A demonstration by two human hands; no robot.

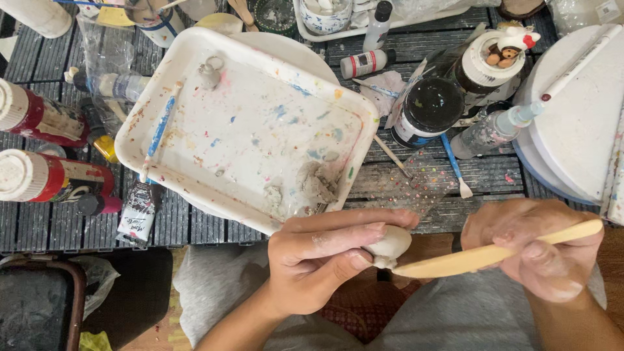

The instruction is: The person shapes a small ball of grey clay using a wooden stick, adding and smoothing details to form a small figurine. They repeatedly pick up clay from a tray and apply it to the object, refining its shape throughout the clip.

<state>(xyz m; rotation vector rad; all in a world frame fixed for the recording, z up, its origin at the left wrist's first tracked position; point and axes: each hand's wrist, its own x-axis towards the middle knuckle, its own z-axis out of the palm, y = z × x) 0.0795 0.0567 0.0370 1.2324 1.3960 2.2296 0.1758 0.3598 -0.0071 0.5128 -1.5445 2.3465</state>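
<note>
Clay lump [389, 246], lower centre, pinched in my left hand [312, 263]; right hand [536, 250] grips wooden modelling tool [497, 253] touching it. Pressing hard could gouge soft clay, I judge.

Soft, even daylight fills the head view, bright enough to show colour clearly, with no hard shadows; only a faint shade lies under the white tray [195, 49] and beneath the table edge toward the lap. Mild glare washes out the round white board [578, 123] at the right and the tray's rim. The right hand [536, 250] is slightly smeared by motion, while the wide lens bends the slatted tabletop [422, 52] at the corners.
</note>
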